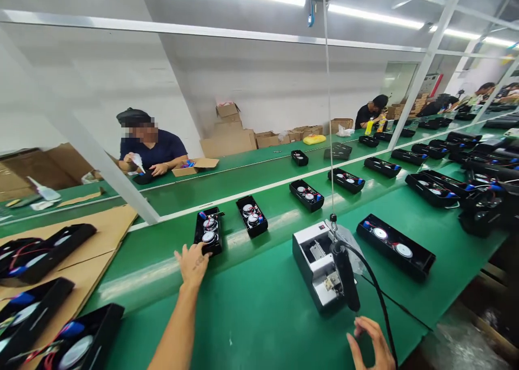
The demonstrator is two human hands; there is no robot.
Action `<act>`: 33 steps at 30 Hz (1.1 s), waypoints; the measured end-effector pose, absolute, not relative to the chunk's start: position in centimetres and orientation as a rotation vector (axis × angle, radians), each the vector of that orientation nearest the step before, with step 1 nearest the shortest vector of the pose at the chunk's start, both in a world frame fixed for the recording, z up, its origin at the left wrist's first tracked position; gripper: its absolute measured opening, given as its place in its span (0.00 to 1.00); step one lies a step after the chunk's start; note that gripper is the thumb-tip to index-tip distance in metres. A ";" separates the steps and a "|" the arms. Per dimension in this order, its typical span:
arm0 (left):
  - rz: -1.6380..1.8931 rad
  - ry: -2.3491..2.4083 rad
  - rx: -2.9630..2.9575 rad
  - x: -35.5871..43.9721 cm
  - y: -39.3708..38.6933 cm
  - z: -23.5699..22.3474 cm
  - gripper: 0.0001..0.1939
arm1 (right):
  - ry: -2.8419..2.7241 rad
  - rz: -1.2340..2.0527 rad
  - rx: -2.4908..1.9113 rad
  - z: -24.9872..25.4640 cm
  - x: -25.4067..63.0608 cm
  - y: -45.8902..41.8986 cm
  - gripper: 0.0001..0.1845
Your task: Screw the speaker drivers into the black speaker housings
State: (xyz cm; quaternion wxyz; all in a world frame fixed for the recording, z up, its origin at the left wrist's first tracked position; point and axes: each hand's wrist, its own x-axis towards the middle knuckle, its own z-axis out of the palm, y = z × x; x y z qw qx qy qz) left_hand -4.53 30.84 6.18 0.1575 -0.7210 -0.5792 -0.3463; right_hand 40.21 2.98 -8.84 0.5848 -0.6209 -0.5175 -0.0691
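Observation:
My left hand [194, 263] reaches over the green bench with its fingers apart. Its fingertips are at the near end of a black speaker housing [219, 240] that holds two round drivers and red and blue wiring; whether they press on it I cannot tell. Another open speaker housing [252, 217] lies just to the right. At the lower right, my right hand [373, 344] is curled with thumb and fingers apart, nothing between them. Just above it hangs a black electric screwdriver [345, 275], in front of a grey screw feeder [314, 256].
A long speaker housing [395, 246] lies right of the feeder, with the screwdriver's black cable [379, 289] between. More housings [36, 256] rest on cardboard at left, and several line the belt. A person [152, 143] works across the bench. A white frame post [101, 156] stands at left.

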 end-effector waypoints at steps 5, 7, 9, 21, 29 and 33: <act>-0.895 -1.570 -2.102 -3.1 28.1 6.6 0.11 | -1.182 0.157 -1.362 -6.7 38.4 2.9 0.12; -0.873 -1.550 -2.090 -1.8 23.7 5.7 0.08 | -1.152 0.444 -1.336 -5.0 35.9 3.5 0.18; -0.841 -1.533 -2.113 -0.3 17.8 4.1 0.09 | -1.223 0.780 -1.260 -2.6 33.0 4.8 0.22; -1.012 -1.451 -2.318 7.6 -2.6 -1.8 0.20 | -2.069 1.454 -1.090 5.0 26.8 10.9 0.34; -0.844 -1.292 -2.497 2.8 -3.3 0.6 0.16 | -2.412 1.307 -1.240 8.5 29.8 16.5 0.32; -0.911 -1.327 -2.549 3.9 -2.5 1.1 0.12 | -2.311 1.103 -1.342 9.4 27.2 14.4 0.12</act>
